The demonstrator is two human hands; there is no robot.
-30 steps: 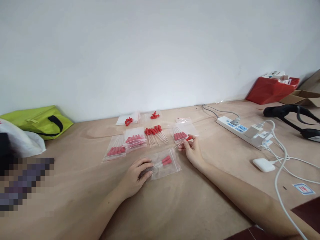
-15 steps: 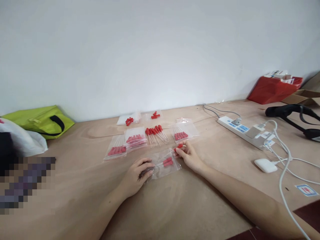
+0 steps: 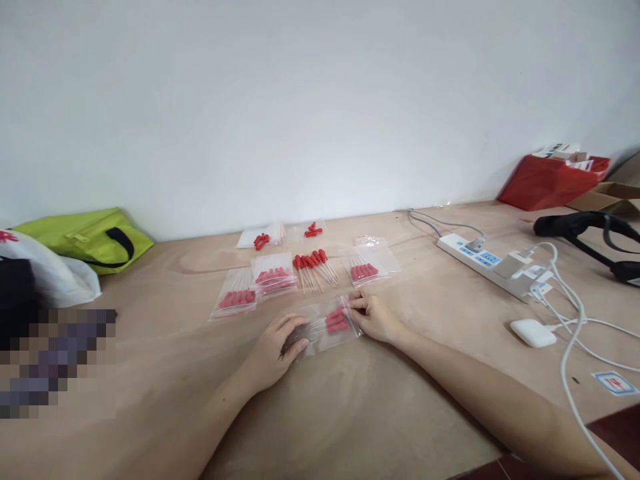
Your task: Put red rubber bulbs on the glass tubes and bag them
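Note:
A clear zip bag [image 3: 320, 343] lies on the table between my hands. In it are several droppers [image 3: 336, 320] with red rubber bulbs and thin clear stems, bulbs toward the bag's right end. My left hand [image 3: 274, 348] grips the bag's left end between thumb and fingers. At the right, my right hand [image 3: 376, 317] has its fingers closed on the bag's mouth, next to the bulbs. Just beyond lies a fan of loose droppers [image 3: 313, 267]. Filled bags [image 3: 237, 298] rest to the left of the fan, and another filled bag [image 3: 364, 270] to its right.
Loose red bulbs [image 3: 261, 240] sit on flat bags near the wall, with more bulbs [image 3: 313, 230] beside them. To the right are a power strip [image 3: 487, 267], white cables and a white case [image 3: 533, 333]. A green bag [image 3: 95, 240] stands at the left, a red bag [image 3: 550, 183] far right.
The dropper my right hand held has gone into the bag beside the others. My right fingers are now at the bag's mouth. My left hand stays on the bag.

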